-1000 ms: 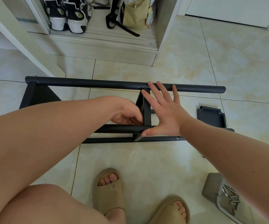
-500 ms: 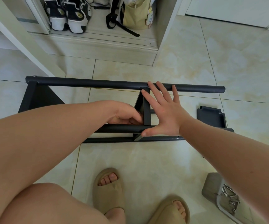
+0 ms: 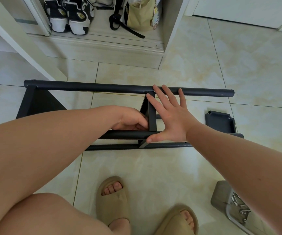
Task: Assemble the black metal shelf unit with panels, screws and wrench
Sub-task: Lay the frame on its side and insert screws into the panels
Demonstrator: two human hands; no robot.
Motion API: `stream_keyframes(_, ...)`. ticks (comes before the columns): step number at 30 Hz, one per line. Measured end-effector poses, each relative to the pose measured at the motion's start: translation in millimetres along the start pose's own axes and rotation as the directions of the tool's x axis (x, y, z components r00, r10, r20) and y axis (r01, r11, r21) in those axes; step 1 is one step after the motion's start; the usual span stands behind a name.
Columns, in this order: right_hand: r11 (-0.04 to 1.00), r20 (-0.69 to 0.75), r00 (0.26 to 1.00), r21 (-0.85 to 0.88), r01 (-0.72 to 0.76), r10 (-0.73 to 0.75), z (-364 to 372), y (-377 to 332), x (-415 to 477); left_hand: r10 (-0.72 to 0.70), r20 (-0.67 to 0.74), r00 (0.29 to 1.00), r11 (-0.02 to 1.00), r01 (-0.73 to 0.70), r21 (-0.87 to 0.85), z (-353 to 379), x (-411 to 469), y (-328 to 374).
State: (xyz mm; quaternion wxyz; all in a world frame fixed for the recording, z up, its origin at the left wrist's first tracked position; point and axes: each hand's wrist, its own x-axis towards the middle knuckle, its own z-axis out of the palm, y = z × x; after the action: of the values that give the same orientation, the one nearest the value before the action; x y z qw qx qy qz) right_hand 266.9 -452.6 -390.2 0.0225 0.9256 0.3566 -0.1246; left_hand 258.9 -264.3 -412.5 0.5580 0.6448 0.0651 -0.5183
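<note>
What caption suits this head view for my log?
Open right hand presses flat against the middle panel of the black shelf frame while the left hand curls beside it.

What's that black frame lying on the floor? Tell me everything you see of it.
The black frame looks like matte painted metal: long round tubes lying across the tiled floor, joined by an end panel on the left and a middle panel. The right hand presses flat and open against the middle panel's right side; the left hand curls at its left side.
</note>
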Motion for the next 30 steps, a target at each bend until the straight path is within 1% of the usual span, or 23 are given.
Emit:
stream_keyframes(4,1.0,0.0,1.0,0.004,0.0,0.0,-0.6,-0.3,-0.1,0.005,0.016,1.0,1.0,-0.005,-0.006,-3.0,1.1,-4.1)
stream_keyframes(6,1.0,0.001,1.0,0.004,0.002,-0.002,-0.4,0.0,-0.1,-0.041,0.039,0.998,0.999,0.041,0.0,-5.5,3.5,-7.7)
stream_keyframes(8,1.0,0.0,1.0,0.004,0.003,-0.003,-0.2,0.0,0.1,-0.071,0.033,0.997,0.997,0.07,0.028,-5.1,4.3,-8.9)
stream_keyframes(11,1.0,0.001,1.0,0.002,0.001,-0.001,-0.2,-0.1,-0.1,-0.03,-0.014,0.999,0.996,0.032,0.081,-2.5,3.7,-5.2)
stream_keyframes(18,1.0,0.0,1.0,0.003,0.0,0.0,-0.5,-0.4,-0.4,0.006,0.02,1.0,0.999,-0.007,0.042,-1.8,-0.8,-1.2)
stream_keyframes(24,1.0,0.004,1.0,0.004,-0.003,0.003,-0.8,-0.6,-0.4,0.026,-0.019,0.999,1.0,-0.027,-0.006,-3.8,4.4,-4.1)
stream_keyframes(30,1.0,0.004,1.0,0.008,-0.001,0.001,-1.1,-0.3,-0.3,0.041,-0.043,0.998,0.999,-0.04,0.007,0.3,2.7,-4.8)
